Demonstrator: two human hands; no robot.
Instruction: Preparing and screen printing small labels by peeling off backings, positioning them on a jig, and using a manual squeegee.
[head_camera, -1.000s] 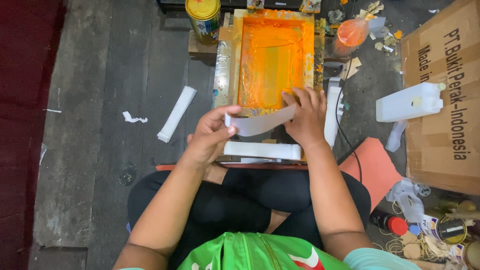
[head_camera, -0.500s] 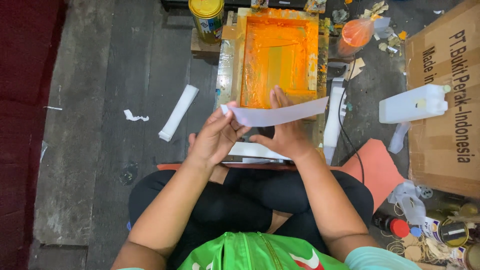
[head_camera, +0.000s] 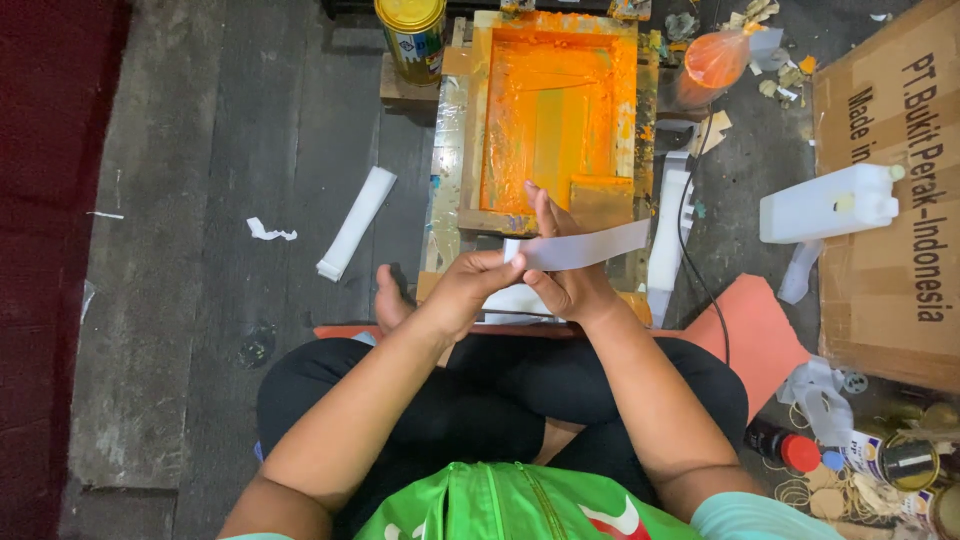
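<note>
Holding white strip (head_camera: 580, 247) over lap, just before orange printing frame (head_camera: 548, 120) | left hand (head_camera: 470, 285) pinches its left end | right hand (head_camera: 566, 275) grips middle, fingers closed | risk: strip may sag into wet ink, smear.

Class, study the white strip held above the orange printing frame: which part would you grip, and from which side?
Grip the white strip at its free right end, coming from the right. It is flat, thin and nearly level; the left hand already pinches its left end, the right hand supports the middle.
</note>
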